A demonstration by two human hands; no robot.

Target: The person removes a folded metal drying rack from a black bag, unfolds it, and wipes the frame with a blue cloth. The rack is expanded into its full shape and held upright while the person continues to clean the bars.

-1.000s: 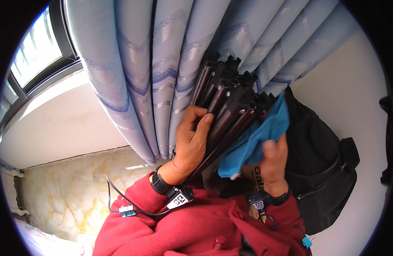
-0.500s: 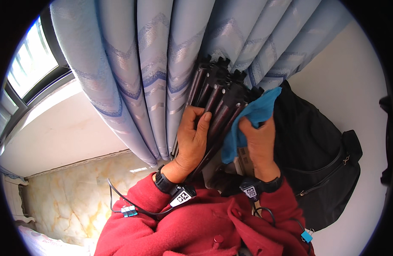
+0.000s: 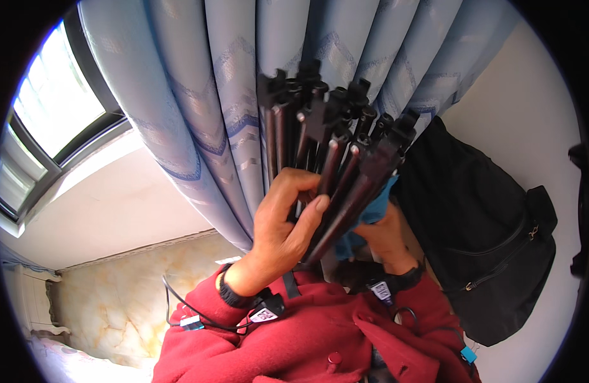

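Note:
A folded frame of dark brown tubes (image 3: 350, 202) with black plastic joints at the upper end stands tilted in front of me. Around its near left side wraps my left hand (image 3: 278, 223), the thumb lying along one tube. My right hand (image 3: 390, 239) is on the far right side of the frame, low down, closed on a blue cloth (image 3: 377, 206). The tubes cover part of the cloth and some of the fingers. Where the cloth touches the frame is hidden behind the outermost tube.
Light blue patterned curtains (image 3: 186, 83) hang close behind the frame. On the right, a black bag (image 3: 480, 242) leans against the white wall (image 3: 531, 121). A window (image 3: 64, 96) is at the upper left, above marble-look floor tiles (image 3: 128, 287).
The frame has come nearer and its tops have spread apart. My right hand with the cloth has moved lower, partly behind the tubes. My left hand keeps its hold.

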